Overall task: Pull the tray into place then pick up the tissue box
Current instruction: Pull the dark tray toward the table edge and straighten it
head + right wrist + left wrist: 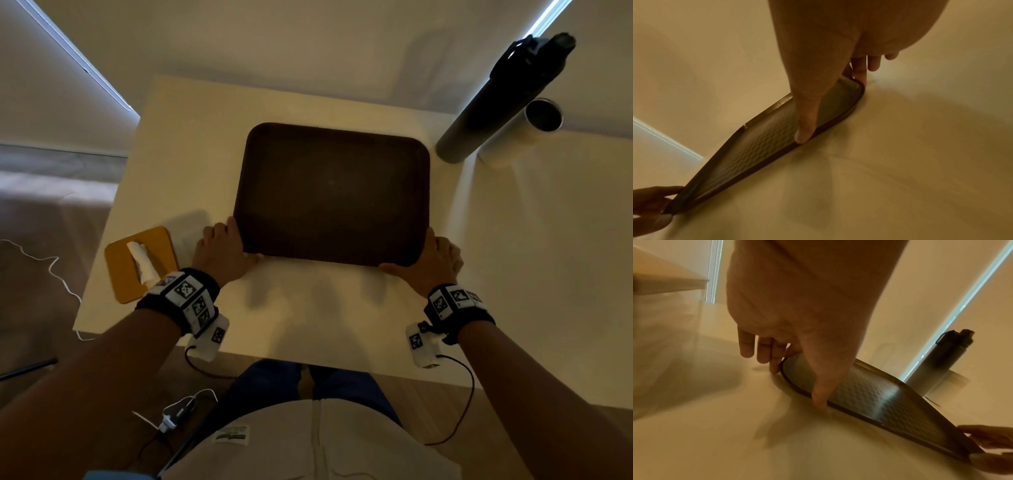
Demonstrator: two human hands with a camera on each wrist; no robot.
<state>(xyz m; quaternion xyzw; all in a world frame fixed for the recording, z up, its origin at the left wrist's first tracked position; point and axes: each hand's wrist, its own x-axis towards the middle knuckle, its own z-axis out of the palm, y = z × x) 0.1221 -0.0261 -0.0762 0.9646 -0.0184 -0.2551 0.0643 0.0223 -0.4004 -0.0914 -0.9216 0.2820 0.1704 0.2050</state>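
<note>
Left hand (219, 251) pinched the tray (332, 192) at its near left corner, right hand (433, 262) pinched the near right corner, thumbs along the near rim, tray flat on the table (308, 308).

shirt label (231, 435) (blurred), seemingly unreadable text

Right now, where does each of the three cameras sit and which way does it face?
Head: worn on the head, looking down at the white table and brown tray; both forearms, left hand, right hand and the lap show.
Left wrist: under the left wrist, looking along the fingers at the tray's near left corner; the palm shows.
Right wrist: under the right wrist, looking along the thumb on the tray's near rim.
Shared: each wrist view catches the tray and the opposite hand.
</note>
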